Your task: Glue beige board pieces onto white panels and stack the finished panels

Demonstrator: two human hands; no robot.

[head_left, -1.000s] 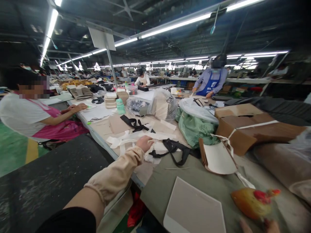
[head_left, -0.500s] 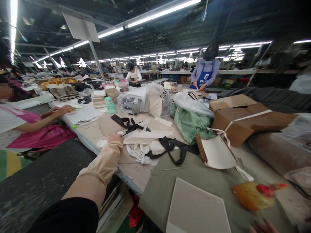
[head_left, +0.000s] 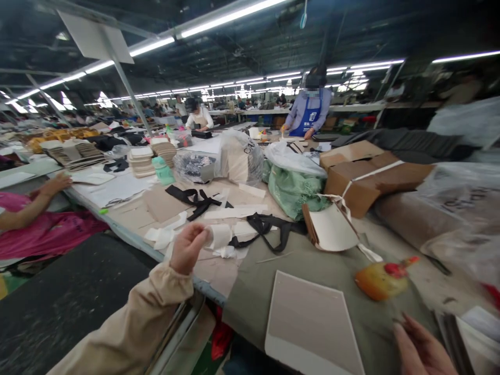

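Observation:
My left hand [head_left: 190,247], in a beige sleeve, is closed in a pinch on a curled white strip [head_left: 220,235] just above the table. Beside it lie a crumpled white scrap [head_left: 227,252] and black fabric straps [head_left: 269,232]. At lower right my right hand [head_left: 424,349] is loosely curled, thumb and finger slightly apart, and no held thing shows. A flat grey-beige panel with pale borders [head_left: 308,312] lies on olive cloth [head_left: 246,302] between the hands. Beyond my right hand is a yellow bottle with a red cap [head_left: 380,281].
Curved cream panels [head_left: 334,226] stand near a green sack [head_left: 295,190] and a cardboard box [head_left: 375,179]. Stacked pieces [head_left: 140,161] sit farther back. A co-worker in pink [head_left: 47,219] is at left; another in a blue apron [head_left: 312,114] works across the table.
My left hand has risen from the table and now holds the curled white strip up. My right hand has come further into view. The view has turned to the right.

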